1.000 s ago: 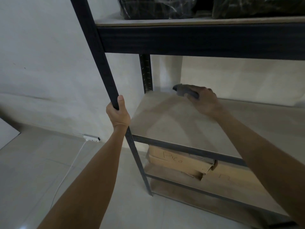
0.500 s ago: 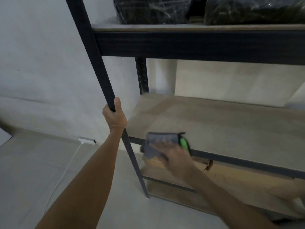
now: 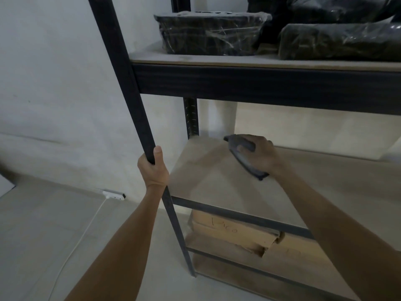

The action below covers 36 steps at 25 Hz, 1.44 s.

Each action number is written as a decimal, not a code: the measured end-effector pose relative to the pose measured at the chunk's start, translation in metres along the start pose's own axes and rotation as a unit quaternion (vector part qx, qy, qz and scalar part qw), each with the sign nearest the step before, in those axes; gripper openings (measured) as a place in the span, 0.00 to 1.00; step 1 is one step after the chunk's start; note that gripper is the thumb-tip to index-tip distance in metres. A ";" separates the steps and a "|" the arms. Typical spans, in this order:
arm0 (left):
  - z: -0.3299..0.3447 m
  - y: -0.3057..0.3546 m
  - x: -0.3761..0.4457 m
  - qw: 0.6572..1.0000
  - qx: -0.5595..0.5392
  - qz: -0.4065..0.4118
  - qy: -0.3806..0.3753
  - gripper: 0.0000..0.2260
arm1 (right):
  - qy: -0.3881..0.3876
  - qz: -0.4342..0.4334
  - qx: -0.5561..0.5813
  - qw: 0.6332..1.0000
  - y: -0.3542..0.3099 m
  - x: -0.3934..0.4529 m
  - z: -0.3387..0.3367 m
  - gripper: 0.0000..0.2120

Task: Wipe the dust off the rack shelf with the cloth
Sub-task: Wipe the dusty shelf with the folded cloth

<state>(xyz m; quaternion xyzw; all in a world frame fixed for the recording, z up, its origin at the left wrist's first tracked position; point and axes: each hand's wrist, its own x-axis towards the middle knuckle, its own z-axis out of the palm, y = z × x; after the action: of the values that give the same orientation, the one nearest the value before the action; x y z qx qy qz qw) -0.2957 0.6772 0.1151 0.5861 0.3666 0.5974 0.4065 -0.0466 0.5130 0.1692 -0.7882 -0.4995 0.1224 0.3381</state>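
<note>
A tan board forms the rack shelf [image 3: 208,181] at mid height of a dark metal rack. My right hand [image 3: 261,156] lies on top of a grey cloth [image 3: 242,156] near the shelf's back left corner and presses it to the board, with the cloth's edges showing under my fingers and palm. My left hand [image 3: 153,168] grips the rack's front left post [image 3: 138,118] just above the shelf's level, thumb up along the post.
The upper shelf [image 3: 238,59] carries dark plastic-wrapped bundles [image 3: 208,33]. Below, a cardboard box [image 3: 234,233] lies on a lower shelf. A white power strip [image 3: 114,194] with its cable lies on the tiled floor by the left wall.
Half a second ago my right hand held the cloth at the shelf's front edge; now it is back near the rear left corner. The view has tilted upward. My left hand stays on the post.
</note>
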 end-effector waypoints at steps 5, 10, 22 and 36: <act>0.000 -0.003 0.001 1.000 -0.016 0.000 0.007 0.31 | -0.115 0.015 -0.190 0.975 0.054 0.022 0.031 0.29; 0.000 -0.002 0.002 1.000 -0.028 0.000 0.003 0.31 | -0.064 0.040 -0.264 0.962 0.049 0.018 0.052 0.32; 0.000 -0.003 0.001 0.999 -0.049 0.009 -0.002 0.26 | -0.063 0.203 -0.215 0.953 0.099 0.047 0.008 0.33; 0.003 -0.002 0.000 0.998 -0.051 0.016 0.014 0.20 | -0.214 -0.231 -0.192 0.929 0.022 0.037 0.098 0.36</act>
<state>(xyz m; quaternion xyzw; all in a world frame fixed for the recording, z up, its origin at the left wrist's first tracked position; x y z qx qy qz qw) -0.2930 0.6776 0.1133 0.5623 0.3320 0.6297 0.4207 -0.0659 0.5798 0.0873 -0.6558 -0.7423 0.1084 0.0845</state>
